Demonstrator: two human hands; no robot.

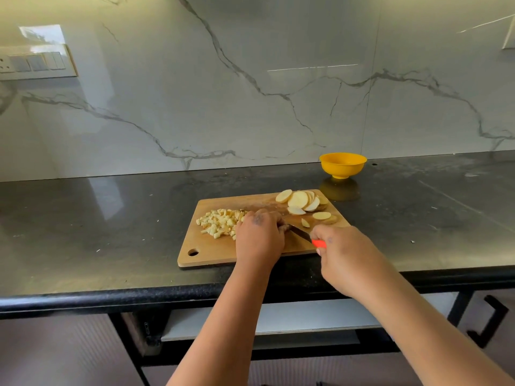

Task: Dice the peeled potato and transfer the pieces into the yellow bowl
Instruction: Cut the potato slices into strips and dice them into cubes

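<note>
Fingers of your right hand (338,246) curl round the knife (302,234) handle, blade down on the board (223,254). Your left hand (259,235) curls over something hidden beside the blade. Dice (218,222) lie left, slices (302,201) near the bowl (342,164) on the tabletop (111,218).

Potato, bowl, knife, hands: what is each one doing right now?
Diced potato: piled on the cutting board.
Potato slices: uncut, fanned on the board.
Yellow bowl: upright, no pieces visible inside.
Knife: blade on the board.
Right hand: grips the knife.
Left hand: curled over potato.
</note>
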